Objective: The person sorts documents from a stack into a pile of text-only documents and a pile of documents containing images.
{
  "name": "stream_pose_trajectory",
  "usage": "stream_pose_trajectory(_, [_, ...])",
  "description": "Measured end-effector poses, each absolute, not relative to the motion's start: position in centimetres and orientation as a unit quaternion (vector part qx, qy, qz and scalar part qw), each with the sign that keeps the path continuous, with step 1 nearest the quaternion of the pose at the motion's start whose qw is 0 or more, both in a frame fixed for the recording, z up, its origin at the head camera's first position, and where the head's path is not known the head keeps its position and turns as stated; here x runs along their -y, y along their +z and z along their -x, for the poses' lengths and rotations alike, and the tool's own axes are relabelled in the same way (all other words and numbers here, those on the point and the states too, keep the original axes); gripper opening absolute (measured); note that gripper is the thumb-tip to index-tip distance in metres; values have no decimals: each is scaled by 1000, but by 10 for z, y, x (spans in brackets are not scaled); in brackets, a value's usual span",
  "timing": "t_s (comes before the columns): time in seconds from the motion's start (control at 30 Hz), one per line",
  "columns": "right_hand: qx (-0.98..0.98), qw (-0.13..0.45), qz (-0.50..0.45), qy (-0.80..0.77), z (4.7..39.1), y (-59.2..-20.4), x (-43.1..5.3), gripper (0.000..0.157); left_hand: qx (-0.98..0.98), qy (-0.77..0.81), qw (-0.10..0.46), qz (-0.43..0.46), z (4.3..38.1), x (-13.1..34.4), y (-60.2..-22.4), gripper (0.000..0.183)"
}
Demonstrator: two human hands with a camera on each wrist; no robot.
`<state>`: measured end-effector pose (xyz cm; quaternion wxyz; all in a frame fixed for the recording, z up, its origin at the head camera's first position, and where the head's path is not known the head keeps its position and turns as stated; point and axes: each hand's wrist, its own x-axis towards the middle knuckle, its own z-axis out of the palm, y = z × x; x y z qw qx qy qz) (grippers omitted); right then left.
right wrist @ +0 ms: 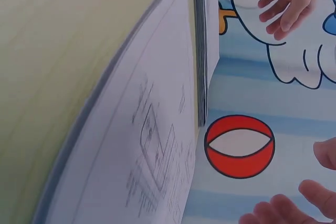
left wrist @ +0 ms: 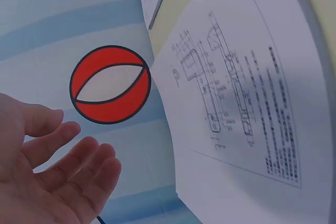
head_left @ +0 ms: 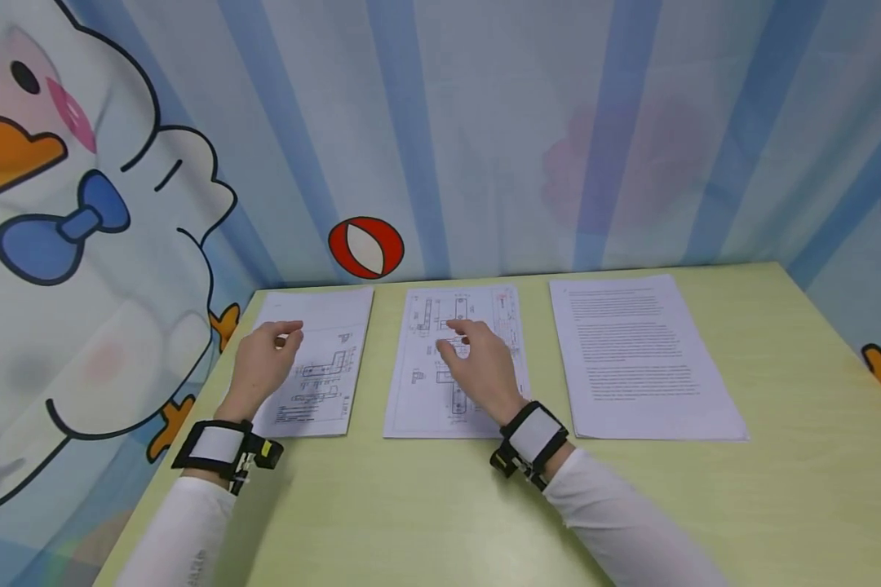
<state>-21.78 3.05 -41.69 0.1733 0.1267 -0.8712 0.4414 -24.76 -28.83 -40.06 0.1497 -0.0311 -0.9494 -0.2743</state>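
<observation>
My left hand (head_left: 262,364) hovers over the left stack of paper (head_left: 301,306), whose top sheet carries a technical drawing and some lines of text. Its fingers are loosely bent with nothing between them, as the left wrist view also shows of that hand (left wrist: 63,166). Above the middle stack of drawings (head_left: 411,408) is my right hand (head_left: 484,367), thumb and fingers apart and holding nothing. In the right wrist view the right hand's fingers (right wrist: 283,211) show at the lower right corner, away from the paper.
A third stack of paper (head_left: 631,350), printed with paragraphs, lies on the right of the pale green table (head_left: 800,456). Behind the table hangs a blue striped curtain (head_left: 477,163) with a red and white ball (head_left: 367,247) and a cartoon duck (head_left: 103,342) printed on it.
</observation>
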Motion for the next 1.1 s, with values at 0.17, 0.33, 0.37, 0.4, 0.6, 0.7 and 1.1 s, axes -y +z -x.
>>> stream_pose_trajectory(0.17, [868, 144, -145, 453, 217, -417, -6, 44, 961, -248, 117, -17, 251, 308, -412, 38])
stream_pose_trajectory(0.33, [861, 84, -152, 478, 216, -423, 16, 56, 965, -240, 74, -68, 243, 318, -414, 40])
stream_pose_trajectory(0.37, [860, 74, -154, 480, 216, -425, 20, 58, 964, -244, 66, -76, 240, 318, -412, 40])
stream_pose_trajectory(0.4, [860, 62, -157, 481, 216, -427, 23, 60, 964, -246, 57, -84, 238, 319, -410, 41])
stream_pose_trajectory(0.6, [858, 5, -166, 485, 216, -441, 42, 64, 968, -228, 11, -107, 234, 335, -415, 47])
stream_pose_trajectory(0.7, [855, -17, -167, 490, 215, -446, 50, 63, 969, -221, -20, -112, 235, 340, -420, 53])
stream_pose_trajectory(1.1, [858, -64, -183, 476, 208, -455, 81, 60, 971, -208, -64, -97, 233, 349, -433, 59])
